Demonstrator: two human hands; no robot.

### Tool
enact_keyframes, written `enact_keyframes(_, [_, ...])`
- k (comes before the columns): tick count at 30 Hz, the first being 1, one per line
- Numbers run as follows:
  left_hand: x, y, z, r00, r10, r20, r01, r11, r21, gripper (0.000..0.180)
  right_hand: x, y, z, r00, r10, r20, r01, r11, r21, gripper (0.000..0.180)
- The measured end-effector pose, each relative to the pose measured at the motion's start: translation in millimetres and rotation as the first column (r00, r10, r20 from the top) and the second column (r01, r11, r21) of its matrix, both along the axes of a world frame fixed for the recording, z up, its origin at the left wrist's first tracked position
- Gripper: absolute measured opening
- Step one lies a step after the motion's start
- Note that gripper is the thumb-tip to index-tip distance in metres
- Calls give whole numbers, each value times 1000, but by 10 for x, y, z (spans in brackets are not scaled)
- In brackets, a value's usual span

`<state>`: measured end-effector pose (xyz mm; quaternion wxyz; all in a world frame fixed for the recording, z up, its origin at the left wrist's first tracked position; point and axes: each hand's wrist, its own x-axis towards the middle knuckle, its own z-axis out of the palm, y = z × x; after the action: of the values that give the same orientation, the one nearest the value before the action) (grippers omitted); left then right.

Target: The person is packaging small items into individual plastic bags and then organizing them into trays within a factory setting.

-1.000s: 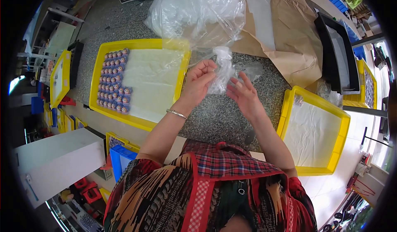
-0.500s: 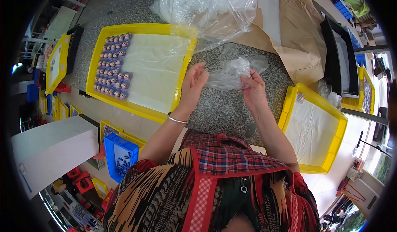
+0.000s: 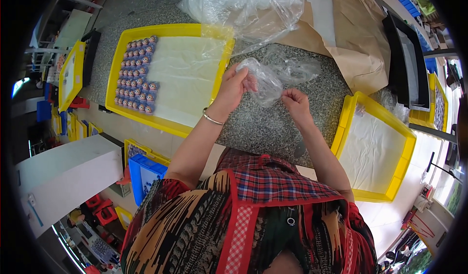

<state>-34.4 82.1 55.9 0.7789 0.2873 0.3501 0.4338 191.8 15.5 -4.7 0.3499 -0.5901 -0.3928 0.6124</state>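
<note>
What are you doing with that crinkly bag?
A person holds a small clear plastic bag between both hands, the left hand at one end and the right hand at the other, above a speckled table. To the left sits a yellow tray with rows of small figures. Another yellow tray lies to the right.

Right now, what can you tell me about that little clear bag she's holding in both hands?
The small clear bag is thin, crinkled plastic film, glossy where light catches it. It is held up just above the speckled grey tabletop, between the two yellow trays. The left hand grips its left side and the right hand pinches its lower right edge. It looks puffed and crumpled; whether anything is inside, I cannot tell.
</note>
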Motion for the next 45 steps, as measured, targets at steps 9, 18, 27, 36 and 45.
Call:
enact_keyframes(9, [-100, -249, -102, 974, 74, 214, -61, 996, -66, 29, -427, -154, 669, 291, -391, -873, -21, 910, -415, 39])
enact_keyframes(18, [-575, -246, 259, 965, 136, 226, -111, 987, -119, 47, 38, 43, 635, 422, -361, -832, 186, 932, -310, 40])
enact_keyframes(27, [-363, -358, 258, 975, -193, 108, 185, 979, 85, 49, -525, -130, 572, 377, -102, -921, -156, 973, -171, 40])
enact_keyframes(36, [-586, -216, 584, 927, -356, 117, 343, 932, 119, 45, -213, -67, 1188, 510, 532, 676, -816, 547, 186, 25])
enact_keyframes(45, [-524, -195, 41, 153, 350, -924, 973, 108, 202, 19, -28, -146, 416, 59, 423, 904, -920, 374, -115, 19])
